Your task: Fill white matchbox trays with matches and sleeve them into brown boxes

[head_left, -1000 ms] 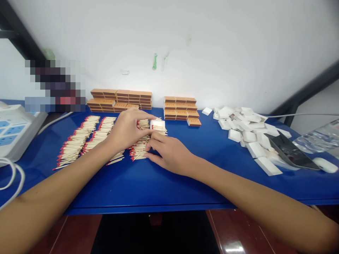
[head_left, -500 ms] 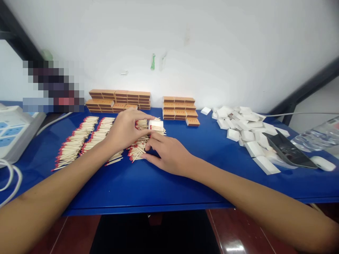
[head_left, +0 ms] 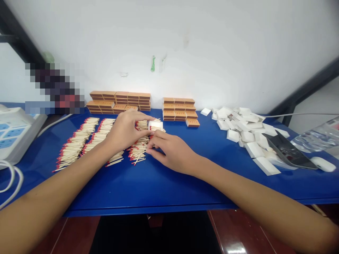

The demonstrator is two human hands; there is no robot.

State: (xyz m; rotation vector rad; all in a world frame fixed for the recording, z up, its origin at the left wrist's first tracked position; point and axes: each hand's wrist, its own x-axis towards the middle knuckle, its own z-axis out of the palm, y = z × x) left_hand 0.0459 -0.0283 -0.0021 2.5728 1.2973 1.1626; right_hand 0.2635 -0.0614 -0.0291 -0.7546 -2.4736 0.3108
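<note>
Matchsticks, trays and boxes on a blue table (head_left: 127,197), as seen from your head camera. Your left hand (head_left: 124,127) holds a small white tray (head_left: 158,124) by its left end, with the index finger along the far side and the thumb along the near side; the grip is narrow, just the width of the tray. The tray lies at the middle of the table, toward the wall, and contains matchsticks with red heads to the left. Your right hand (head_left: 176,150) is immediately to the near side of the tray, its fingers bent and the thumb close below them, at the edge of the nearest row of matches (head_left: 139,146); the fingertips are partly hidden, so you cannot tell whether a match is pinched there. Further match rows (head_left: 75,144) lie to the left, their red heads also pointing left, some passing beneath your left hand and forearm. Against the wall stand two stacks of orange-brown matchboxes: a left stack (head_left: 120,101), wider, and a right stack (head_left: 178,110), with a single matchbox (head_left: 192,123) at its near right corner. To the right is a loose heap of white trays (head_left: 247,125), beside a dark-screened device (head_left: 290,151), a white mouse (head_left: 325,164) and a clear plastic bottle (head_left: 316,137). At the far left sits a white power strip (head_left: 18,141).
</note>
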